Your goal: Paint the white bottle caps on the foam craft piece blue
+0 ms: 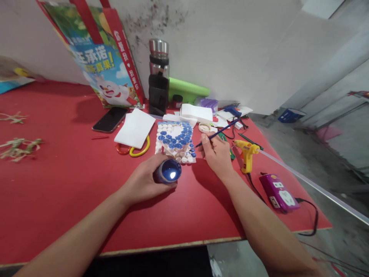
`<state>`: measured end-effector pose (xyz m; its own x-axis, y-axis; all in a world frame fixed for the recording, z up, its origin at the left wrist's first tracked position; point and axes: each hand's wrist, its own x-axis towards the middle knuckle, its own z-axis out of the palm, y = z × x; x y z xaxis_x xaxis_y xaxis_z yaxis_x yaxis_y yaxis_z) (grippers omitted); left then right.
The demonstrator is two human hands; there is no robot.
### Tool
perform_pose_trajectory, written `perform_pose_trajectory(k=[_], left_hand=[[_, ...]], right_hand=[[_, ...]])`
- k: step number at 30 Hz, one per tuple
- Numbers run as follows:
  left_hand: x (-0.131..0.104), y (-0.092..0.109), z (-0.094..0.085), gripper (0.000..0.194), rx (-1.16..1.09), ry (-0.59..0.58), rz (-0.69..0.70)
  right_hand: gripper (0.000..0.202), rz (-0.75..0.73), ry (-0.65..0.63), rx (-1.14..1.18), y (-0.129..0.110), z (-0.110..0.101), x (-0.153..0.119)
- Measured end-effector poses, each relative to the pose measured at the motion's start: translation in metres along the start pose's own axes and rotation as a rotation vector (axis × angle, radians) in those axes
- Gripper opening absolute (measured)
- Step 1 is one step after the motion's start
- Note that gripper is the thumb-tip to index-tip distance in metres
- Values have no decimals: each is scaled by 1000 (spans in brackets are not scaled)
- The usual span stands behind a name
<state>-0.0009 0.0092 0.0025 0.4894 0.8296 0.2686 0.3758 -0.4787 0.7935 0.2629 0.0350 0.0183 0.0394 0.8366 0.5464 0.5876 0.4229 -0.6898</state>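
Blue cup (161,177), at 6 o'clock of the blue-and-white panel (173,145). Probably light, stiff; contents unclear, so I'd keep it level, grip mid-wall. Left hand (145,179) wraps it; right hand (217,154) pinches a thin stick (226,127). Red counter (72,184) looks smooth. Stained wall (230,50) at 12, grey floor (276,134) at 3.

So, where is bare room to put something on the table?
Bare: between the blue cup and the table's near edge; also between the pale strands and the left hand. Crowded: along the wall, and around the yellow glue gun.
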Motion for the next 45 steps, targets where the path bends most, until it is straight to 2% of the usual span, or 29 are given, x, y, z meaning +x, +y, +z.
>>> perform_pose_trajectory(k=[5, 19, 27, 33, 38, 45], left_hand=[[-1, -1, 0, 49, 2, -3, 6], [0, 2, 0, 46, -4, -11, -22], [0, 2, 1, 46, -4, -9, -20], [0, 3, 0, 47, -6, -11, -22], [0, 4, 0, 45, -4, -8, -18], [0, 3, 0, 47, -7, -12, -16]], right_hand=[[39, -13, -41, 12, 1, 1, 0], [36, -3, -8, -21, 0, -1, 2], [38, 4, -30, -99, -4, -3, 0], [44, 50, -62, 30, -5, 0, -2], [45, 68, -65, 24, -2, 1, -2], [39, 53, -16, -14, -5, -4, 0]])
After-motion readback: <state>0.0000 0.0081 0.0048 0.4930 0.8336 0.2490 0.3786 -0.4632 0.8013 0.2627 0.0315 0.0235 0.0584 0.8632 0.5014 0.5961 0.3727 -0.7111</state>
